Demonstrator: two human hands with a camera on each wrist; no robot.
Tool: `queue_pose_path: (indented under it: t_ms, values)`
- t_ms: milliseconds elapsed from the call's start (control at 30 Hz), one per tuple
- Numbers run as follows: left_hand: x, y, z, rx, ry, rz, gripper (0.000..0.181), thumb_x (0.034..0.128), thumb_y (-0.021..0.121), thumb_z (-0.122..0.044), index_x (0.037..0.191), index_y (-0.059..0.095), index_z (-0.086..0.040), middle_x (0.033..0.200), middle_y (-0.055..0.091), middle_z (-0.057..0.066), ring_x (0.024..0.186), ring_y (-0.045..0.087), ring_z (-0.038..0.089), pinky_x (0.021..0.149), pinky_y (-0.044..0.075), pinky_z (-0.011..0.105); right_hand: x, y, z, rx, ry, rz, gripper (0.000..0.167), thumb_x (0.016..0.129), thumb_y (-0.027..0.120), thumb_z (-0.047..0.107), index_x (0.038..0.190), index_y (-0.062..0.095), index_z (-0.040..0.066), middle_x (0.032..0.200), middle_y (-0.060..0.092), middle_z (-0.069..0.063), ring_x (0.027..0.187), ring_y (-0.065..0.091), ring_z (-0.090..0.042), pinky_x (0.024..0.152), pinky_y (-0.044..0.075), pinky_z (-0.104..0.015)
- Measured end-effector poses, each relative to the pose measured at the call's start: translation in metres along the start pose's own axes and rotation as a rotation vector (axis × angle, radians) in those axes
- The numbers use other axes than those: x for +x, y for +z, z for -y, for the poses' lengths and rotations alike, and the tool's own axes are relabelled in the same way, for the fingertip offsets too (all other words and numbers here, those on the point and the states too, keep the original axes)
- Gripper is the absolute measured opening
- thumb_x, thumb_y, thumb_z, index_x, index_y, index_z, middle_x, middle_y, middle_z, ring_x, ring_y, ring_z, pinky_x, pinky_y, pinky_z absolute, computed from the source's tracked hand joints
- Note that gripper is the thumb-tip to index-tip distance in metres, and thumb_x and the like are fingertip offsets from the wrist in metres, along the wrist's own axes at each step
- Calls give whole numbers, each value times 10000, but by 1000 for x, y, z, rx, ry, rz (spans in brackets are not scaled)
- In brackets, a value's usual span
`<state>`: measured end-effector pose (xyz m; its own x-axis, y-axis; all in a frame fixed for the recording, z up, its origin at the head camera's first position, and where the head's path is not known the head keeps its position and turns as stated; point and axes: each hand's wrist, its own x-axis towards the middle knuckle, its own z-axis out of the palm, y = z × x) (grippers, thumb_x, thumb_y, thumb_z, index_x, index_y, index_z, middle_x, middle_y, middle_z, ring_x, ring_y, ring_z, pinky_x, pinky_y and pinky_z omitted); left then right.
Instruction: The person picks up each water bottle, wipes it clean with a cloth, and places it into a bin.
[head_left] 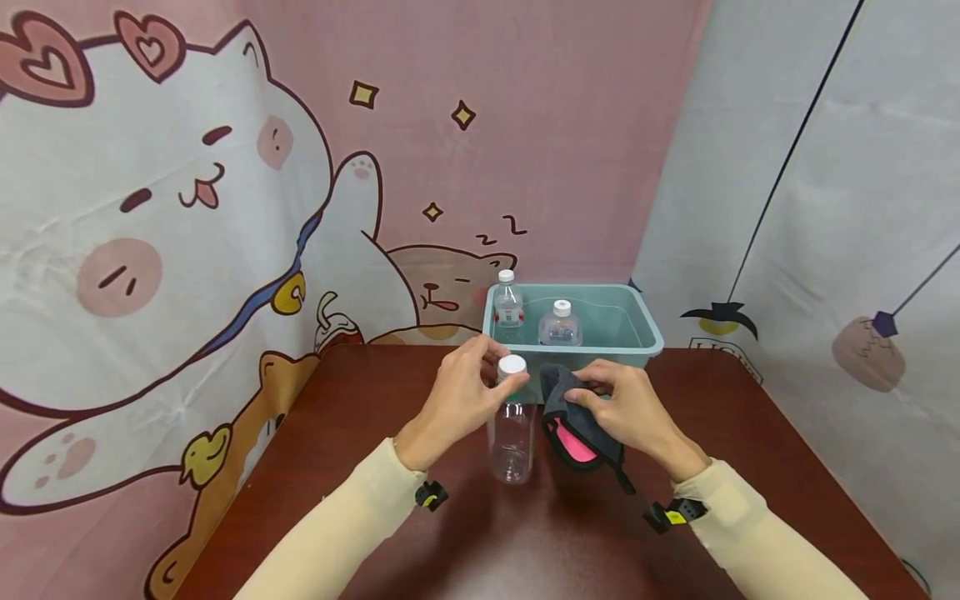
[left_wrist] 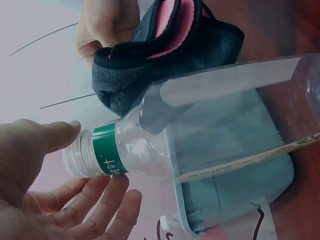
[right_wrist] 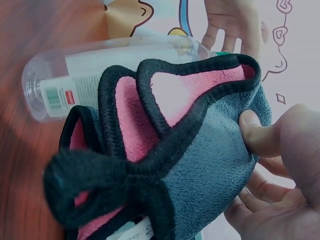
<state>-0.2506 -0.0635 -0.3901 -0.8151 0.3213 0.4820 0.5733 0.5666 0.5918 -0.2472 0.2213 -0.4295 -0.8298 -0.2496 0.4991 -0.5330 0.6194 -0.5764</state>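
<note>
A clear plastic bottle (head_left: pixel 512 446) with a white cap stands upright at the middle of the table. My left hand (head_left: pixel 463 387) pinches it at the top, thumb on one side of the cap and fingers on the other. Around the neck runs a green band (left_wrist: pixel 109 150), seen in the left wrist view. Just right of the bottle, my right hand (head_left: pixel 626 408) grips a folded cloth (right_wrist: pixel 210 170), grey outside and pink inside, with black edging and a loop. Whether the cloth touches the bottle I cannot tell.
Behind the hands, a light blue plastic bin (head_left: pixel 607 358) stands at the table's far edge. Two capped clear bottles are in it, one at the back left (head_left: pixel 509 304) and one nearer the front (head_left: pixel 561 327). A printed cartoon curtain (head_left: pixel 570 150) hangs behind the brown table (head_left: pixel 315 467).
</note>
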Motion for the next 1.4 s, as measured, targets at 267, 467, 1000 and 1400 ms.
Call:
queue_pose_path:
  t_ms: [267, 467, 1000, 1400]
  values:
    - [0, -10, 14, -96, 46, 106, 399, 1066, 887, -195, 1412, 738, -65, 1284, 768, 117, 1061, 806, 195, 905, 704, 283, -1, 0, -1, 17, 8, 8, 181, 1003, 930, 85, 1177, 918, 136, 1028, 833, 30, 896, 785, -121, 784, 666, -227]
    - [3, -18, 24, -111, 62, 194, 431, 1101, 835, -177, 1518, 731, -136, 1359, 758, 81, 1115, 748, 195, 946, 670, 280, -2, 2, -2, 29, 15, 18, 194, 1009, 920, 77, 1197, 914, 124, 1033, 830, 16, 882, 768, -133, 758, 663, -230]
    - [10, -24, 37, -122, 146, 274, 450, 1157, 737, -168, 1605, 698, -190, 1476, 760, 41, 1201, 679, 218, 995, 587, 372, 0, 4, 5, 12, -10, 16, 205, 1002, 931, 90, 1201, 913, 133, 1059, 841, 36, 932, 788, -116, 873, 691, -255]
    - [7, -19, 39, -159, 130, 252, 425, 1136, 771, -136, 1551, 679, -150, 1490, 772, 74, 1261, 798, 243, 1060, 698, 463, 23, 14, 21, 72, -22, 3, 226, 1023, 919, 126, 1249, 905, 125, 1113, 848, -25, 1004, 841, -193, 912, 705, -294]
